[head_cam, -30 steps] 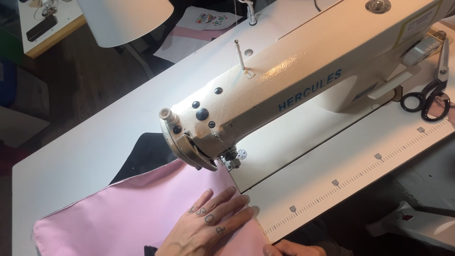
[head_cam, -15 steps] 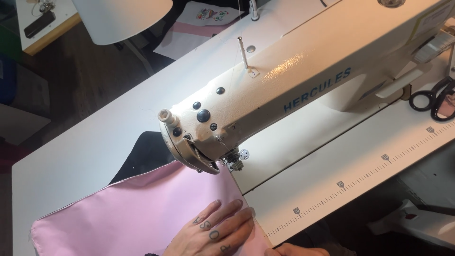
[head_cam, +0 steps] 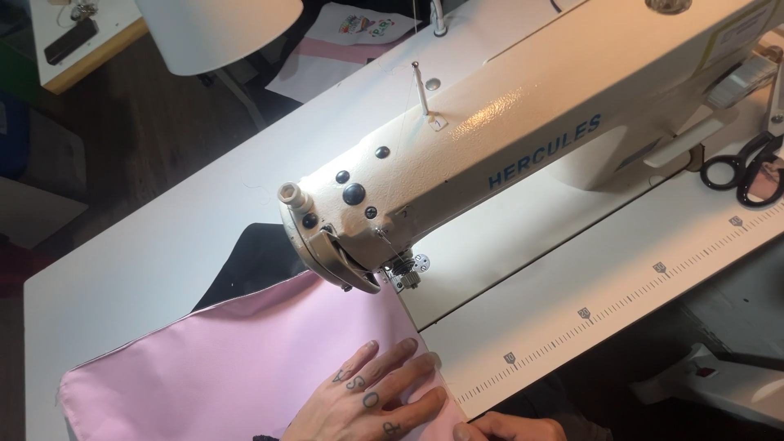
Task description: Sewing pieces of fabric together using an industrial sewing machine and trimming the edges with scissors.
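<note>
Overhead, head view, one moment at a sewing bench.

Left hand: left hand [head_cam: 371, 400] lies flat, palm down, fingers spread and straight on the pink fabric [head_cam: 237, 367], near its right edge. It grips nothing, only presses. Small marks on the finger backs.

Right hand: right hand [head_cam: 510, 427] shows only as knuckles at the bottom edge, just right of the fabric's near corner. Whether it is curled on anything, cannot tell.

Fabric: pink panel spread on the white table [head_cam: 147, 261]; its far right corner runs under the head of the sewing machine [head_cam: 490, 139], at the presser foot [head_cam: 406, 276]. A thin pale edging runs along the far side. A black piece [head_cam: 249, 265] lies beneath it, showing beyond the far edge.

Machine: cream, heavy, set diagonally; dark knobs on the face, thread pin upright on top.

Table front: printed ruler strip [head_cam: 621, 298] along the near edge, right of the fabric.

Other: black-handled scissors [head_cam: 747, 167] at far right, beside the machine base; white lampshade [head_cam: 216, 33] at top left.
</note>
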